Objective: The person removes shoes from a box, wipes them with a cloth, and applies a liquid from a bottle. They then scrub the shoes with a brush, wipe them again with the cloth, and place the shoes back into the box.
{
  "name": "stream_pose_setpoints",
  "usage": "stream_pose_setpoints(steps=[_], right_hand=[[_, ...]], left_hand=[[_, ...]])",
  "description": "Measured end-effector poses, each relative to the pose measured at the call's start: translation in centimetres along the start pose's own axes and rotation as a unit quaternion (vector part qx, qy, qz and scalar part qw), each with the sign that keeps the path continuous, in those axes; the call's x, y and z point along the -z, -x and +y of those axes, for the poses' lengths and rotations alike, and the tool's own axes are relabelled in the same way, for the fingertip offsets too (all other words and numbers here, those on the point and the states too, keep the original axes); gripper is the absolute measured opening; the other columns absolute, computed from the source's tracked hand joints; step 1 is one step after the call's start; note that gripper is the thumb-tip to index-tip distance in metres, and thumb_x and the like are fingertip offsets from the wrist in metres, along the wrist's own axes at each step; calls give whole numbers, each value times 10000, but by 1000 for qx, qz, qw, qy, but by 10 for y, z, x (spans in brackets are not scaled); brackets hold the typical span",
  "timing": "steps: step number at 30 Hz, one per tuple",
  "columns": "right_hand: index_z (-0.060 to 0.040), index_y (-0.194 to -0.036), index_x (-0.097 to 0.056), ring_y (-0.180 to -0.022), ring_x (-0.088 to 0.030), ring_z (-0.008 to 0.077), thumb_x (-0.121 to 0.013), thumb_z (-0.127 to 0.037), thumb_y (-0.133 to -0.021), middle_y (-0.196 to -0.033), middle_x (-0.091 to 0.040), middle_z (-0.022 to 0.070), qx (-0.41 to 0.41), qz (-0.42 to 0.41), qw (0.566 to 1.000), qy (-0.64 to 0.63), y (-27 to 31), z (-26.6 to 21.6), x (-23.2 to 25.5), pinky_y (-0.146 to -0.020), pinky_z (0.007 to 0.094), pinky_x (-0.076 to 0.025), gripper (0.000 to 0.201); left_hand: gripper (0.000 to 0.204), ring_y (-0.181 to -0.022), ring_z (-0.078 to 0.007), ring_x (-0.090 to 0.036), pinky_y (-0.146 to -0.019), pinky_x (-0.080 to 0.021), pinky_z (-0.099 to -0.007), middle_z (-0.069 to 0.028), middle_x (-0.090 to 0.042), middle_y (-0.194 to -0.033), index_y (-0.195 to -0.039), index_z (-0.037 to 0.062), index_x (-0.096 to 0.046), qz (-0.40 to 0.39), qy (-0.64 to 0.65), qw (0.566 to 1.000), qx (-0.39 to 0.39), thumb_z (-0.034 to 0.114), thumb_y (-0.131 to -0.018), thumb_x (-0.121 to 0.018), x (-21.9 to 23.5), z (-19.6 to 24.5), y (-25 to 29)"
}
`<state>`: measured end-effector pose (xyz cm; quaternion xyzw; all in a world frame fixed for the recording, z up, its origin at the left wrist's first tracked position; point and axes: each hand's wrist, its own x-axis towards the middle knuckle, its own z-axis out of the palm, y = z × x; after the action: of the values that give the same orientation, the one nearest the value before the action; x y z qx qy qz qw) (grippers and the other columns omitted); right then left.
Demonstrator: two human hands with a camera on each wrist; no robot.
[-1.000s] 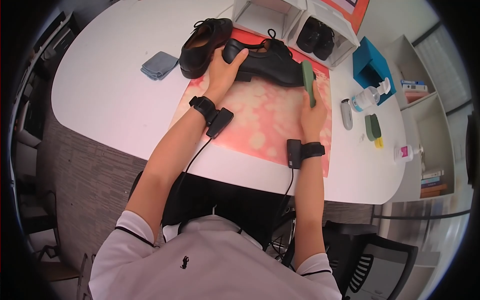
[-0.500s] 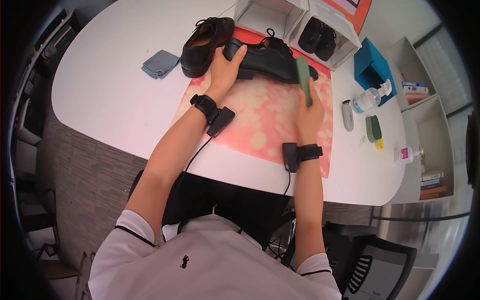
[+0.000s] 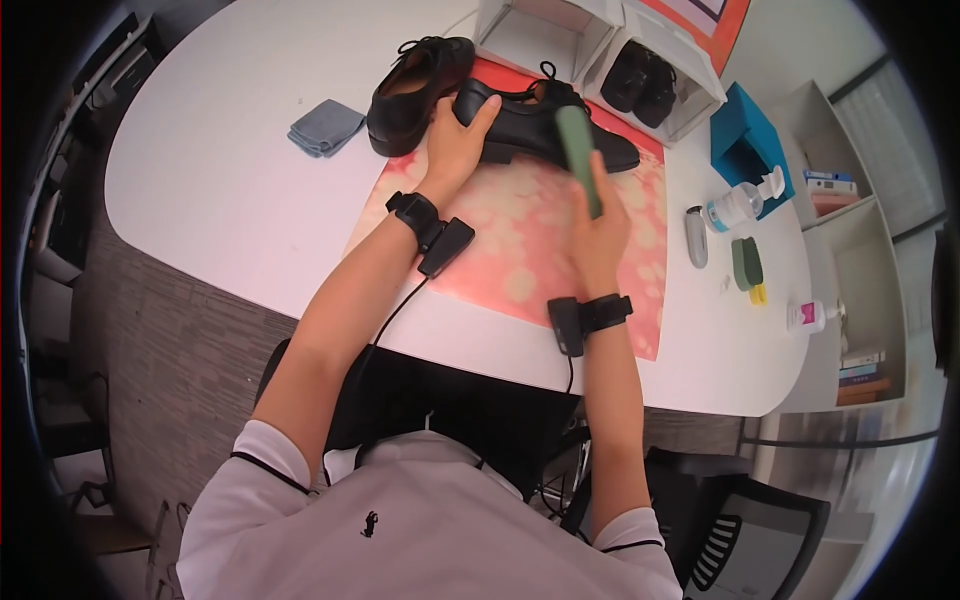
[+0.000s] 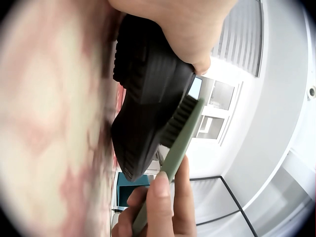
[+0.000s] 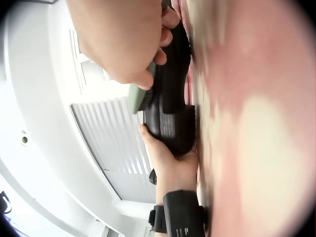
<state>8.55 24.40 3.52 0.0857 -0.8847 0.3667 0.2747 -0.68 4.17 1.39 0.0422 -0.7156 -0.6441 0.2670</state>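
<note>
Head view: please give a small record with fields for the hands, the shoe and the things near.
left hand: grips heel of black shoe
right hand: holds green brush, bristles on shoe side
under shoe: pink mat on white table
second shoe: behind, left of held shoe
other things: grey cloth, spray bottle

Two black shoes (image 3: 530,125) on the mat, one pair boxed (image 3: 640,75), two brushes (image 3: 578,155), two bottles (image 3: 740,200), one cloth (image 3: 325,127).
</note>
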Motion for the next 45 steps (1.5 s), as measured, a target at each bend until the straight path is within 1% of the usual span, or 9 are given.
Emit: stream_pose_setpoints(steps=[2,5,12,15,24,27,31,34,45], right_hand=[[-139,-1420,-541,-1006,-685,246,-635,-162,-945,-1169,-696,184,-90,25,996,17,-6,11,7,-885,305,-492,484],[-154,-1418,-541,-893,-667,307,-644,-187,-935,-984,-691,163,-11,54,998,-9,-4,21,-2,-800,360,-507,495],[-161,-1426,-533,-943,-661,308,-653,-187,-929,-1109,-690,157,60,-53,995,-66,6,-14,-21,-831,370,-511,512],[-154,-1420,-539,-914,-665,300,-646,-193,-936,-1059,-695,157,82,10,996,-27,2,-3,-18,-809,364,-511,498],[-129,-1419,-540,-820,-652,282,-636,-216,-951,-978,-693,180,-59,47,997,-33,-19,14,-21,-755,353,-499,485],[-130,-1415,-549,-768,-547,115,-654,-221,-952,-898,-688,110,-62,-20,992,-112,-13,-5,-20,-758,263,-470,483],[-127,-1426,-530,-889,-679,259,-647,-213,-947,-1037,-705,191,-41,-24,998,-52,-14,-4,-13,-819,357,-502,500],[-126,-1428,-528,-909,-680,245,-650,-223,-947,-1080,-703,196,-120,37,990,-69,-18,11,-6,-839,335,-500,506],[-144,-1422,-538,-1010,-678,242,-640,-137,-940,-1192,-682,180,15,-77,990,-118,-2,-6,-18,-886,326,-500,493]], left_hand=[[688,-905,-297,-670,-816,-503,-373,-202,-670,-947,-1100,-63,-548,0,0,1000,-4,555,-844,-709,0,-2,1],[681,-903,-297,-671,-813,-502,-373,-200,-670,-943,-1093,-58,-548,7,-1,1000,-22,556,-846,-708,-3,-6,-2],[671,-914,-292,-670,-804,-503,-368,-203,-667,-967,-1089,-58,-543,-18,9,1000,5,548,-853,-707,1,1,1],[668,-903,-285,-668,-800,-501,-368,-194,-665,-964,-1092,-58,-536,0,15,1000,-20,542,-855,-708,-1,-4,1],[654,-872,-278,-661,-796,-499,-363,-174,-662,-940,-1120,-48,-524,-8,1,1000,-15,524,-862,-710,0,1,4],[648,-875,-275,-665,-795,-500,-362,-173,-667,-936,-1124,-41,-522,-2,18,999,-26,522,-863,-710,-1,0,5],[645,-884,-276,-670,-798,-501,-364,-174,-673,-936,-1120,-37,-524,-10,6,1000,-19,524,-862,-710,1,2,5],[644,-887,-282,-670,-800,-501,-364,-176,-673,-939,-1117,-37,-524,-13,5,1000,-16,524,-861,-711,1,2,5],[674,-940,-287,-663,-843,-490,-374,-193,-668,-981,-1140,-50,-522,-15,7,1000,-6,527,-852,-718,0,-1,2]])
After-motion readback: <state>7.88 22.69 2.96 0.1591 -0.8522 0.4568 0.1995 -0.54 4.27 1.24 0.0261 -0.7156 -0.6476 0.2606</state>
